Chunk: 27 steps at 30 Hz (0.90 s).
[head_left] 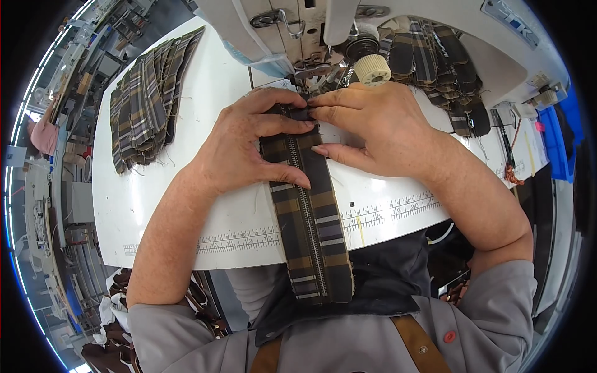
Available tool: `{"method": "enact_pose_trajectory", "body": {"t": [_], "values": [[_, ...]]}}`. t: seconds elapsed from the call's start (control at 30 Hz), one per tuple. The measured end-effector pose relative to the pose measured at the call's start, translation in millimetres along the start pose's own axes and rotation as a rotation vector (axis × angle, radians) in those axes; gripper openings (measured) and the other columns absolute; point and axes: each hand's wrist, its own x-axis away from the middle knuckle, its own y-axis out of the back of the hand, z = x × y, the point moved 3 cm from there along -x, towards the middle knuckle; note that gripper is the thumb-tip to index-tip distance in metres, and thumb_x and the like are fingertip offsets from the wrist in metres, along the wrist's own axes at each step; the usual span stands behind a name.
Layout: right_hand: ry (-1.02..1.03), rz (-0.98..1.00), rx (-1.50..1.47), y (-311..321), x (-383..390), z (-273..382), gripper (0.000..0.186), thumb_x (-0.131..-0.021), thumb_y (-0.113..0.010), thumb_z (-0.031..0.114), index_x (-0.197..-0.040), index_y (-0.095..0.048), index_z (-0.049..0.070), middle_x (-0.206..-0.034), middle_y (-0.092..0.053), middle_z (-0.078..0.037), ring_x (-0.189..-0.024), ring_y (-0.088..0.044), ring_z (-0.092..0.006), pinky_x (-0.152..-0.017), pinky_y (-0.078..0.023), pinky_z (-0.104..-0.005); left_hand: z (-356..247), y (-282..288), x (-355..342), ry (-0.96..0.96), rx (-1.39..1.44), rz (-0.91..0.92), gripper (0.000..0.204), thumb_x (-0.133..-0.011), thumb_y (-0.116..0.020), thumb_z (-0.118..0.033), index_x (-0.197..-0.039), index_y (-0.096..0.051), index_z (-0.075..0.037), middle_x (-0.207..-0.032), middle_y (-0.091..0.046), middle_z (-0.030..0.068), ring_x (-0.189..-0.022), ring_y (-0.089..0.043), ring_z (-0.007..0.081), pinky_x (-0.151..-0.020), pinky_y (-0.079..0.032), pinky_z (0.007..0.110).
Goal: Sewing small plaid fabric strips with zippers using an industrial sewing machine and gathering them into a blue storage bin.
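Observation:
A plaid fabric strip with a metal zipper (311, 236) runs from beneath the sewing machine's needle area (310, 71) over the table's front edge. My left hand (239, 140) rests on the strip's upper part, fingers spread, thumb across beside the zipper teeth. My right hand (379, 127) lies at the strip's right side, with extended fingertips touching its top end near the presser foot and the thumb on its edge lower down. Both hands are open, pressing on the fabric. The top end of the strip is partly hidden under my fingers.
Stacked plaid zipper pieces lie at the left (149, 99) and behind the machine's right (429, 59). The white table (155, 211) has a printed ruler along its front. A blue bin (556, 143) stands at far right. Brown and white fabric (109, 329) hangs below left.

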Motion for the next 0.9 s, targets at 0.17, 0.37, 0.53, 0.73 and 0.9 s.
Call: {"method": "enact_pose_trajectory", "body": {"t": [0.17,0.37,0.53,0.73,0.9], "values": [[-0.026,0.033,-0.014,-1.5,0.2,-1.5,0.042,-0.086,-0.081,0.038,-0.110,-0.078,0.004,-0.110,-0.078,-0.011,-0.097,-0.075,-0.0297,-0.080,-0.060,-0.0432,-0.6,-0.3,-0.8,0.055,0.039,-0.002,0.076,-0.052,-0.102,-0.039,-0.119,-0.082,-0.008,-0.140,-0.065,0.0131,-0.132,-0.063,0.0324,-0.111,-0.052,0.045],[-0.019,0.030,-0.012,-0.6,-0.2,-1.1,0.044,-0.086,-0.080,0.039,-0.111,-0.077,0.002,-0.111,-0.077,-0.010,-0.101,-0.075,-0.0296,-0.082,-0.060,-0.0429,0.0,-1.0,-0.1,0.087,0.050,-0.018,0.072,-0.057,-0.102,-0.035,-0.120,-0.081,-0.007,-0.143,-0.064,0.0141,-0.134,-0.063,0.0330,-0.112,-0.052,0.045],[-0.038,0.035,-0.015,-0.2,0.3,-0.4,0.046,-0.086,-0.080,0.039,-0.113,-0.077,0.002,-0.114,-0.076,-0.010,-0.101,-0.075,-0.0300,-0.083,-0.060,-0.0427,-3.3,-0.4,-0.9,-0.024,-0.056,-0.091,0.060,-0.067,-0.100,-0.034,-0.118,-0.081,-0.007,-0.137,-0.068,0.0121,-0.126,-0.067,0.0319,-0.106,-0.057,0.043],[-0.045,0.041,-0.019,-0.7,0.5,0.1,0.046,-0.086,-0.080,0.039,-0.113,-0.077,0.002,-0.115,-0.075,-0.010,-0.103,-0.074,-0.0294,-0.083,-0.060,-0.0427,-6.0,-1.8,1.0,0.014,-0.077,-0.094,0.057,-0.070,-0.098,-0.033,-0.118,-0.081,-0.008,-0.137,-0.068,0.0118,-0.126,-0.066,0.0327,-0.106,-0.057,0.044],[-0.041,0.035,-0.010,-1.2,0.3,0.4,0.046,-0.086,-0.080,0.039,-0.113,-0.077,0.002,-0.115,-0.075,-0.010,-0.104,-0.074,-0.0293,-0.083,-0.060,-0.0424,-6.3,-1.9,2.0,0.018,-0.070,-0.100,0.055,-0.072,-0.097,-0.032,-0.118,-0.081,-0.008,-0.138,-0.067,0.0119,-0.127,-0.066,0.0332,-0.106,-0.057,0.044]]}}
